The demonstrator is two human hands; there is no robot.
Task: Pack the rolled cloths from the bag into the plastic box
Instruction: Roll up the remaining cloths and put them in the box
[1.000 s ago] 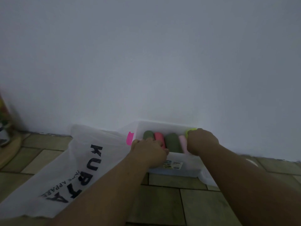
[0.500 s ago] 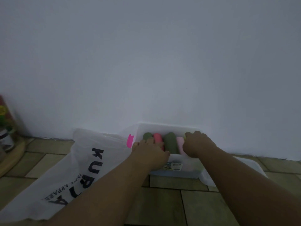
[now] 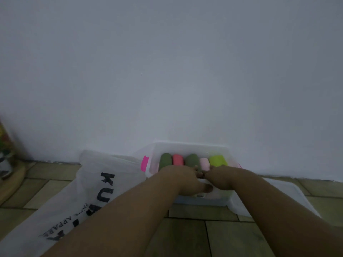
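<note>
Looks nearly packed | five rolled cloths (image 3: 192, 160) lie side by side in the plastic box (image 3: 191, 147), bag (image 3: 92, 182) slack beside it | left hand (image 3: 185, 179) and right hand (image 3: 219, 178) meet over the rolls' near ends, grip unreadable in the dim light | best tamp evenly, keeping the rolls tight.

Home room seen at floor level: plain white wall (image 3: 167, 71) meets olive tiled floor (image 3: 185, 238). Clear plastic box (image 3: 185, 146) of rolled cloths (image 3: 192, 160) and printed apparel shopping bag (image 3: 89, 182) sit on the floor. Round wooden stand (image 3: 13, 180) at left edge.
</note>
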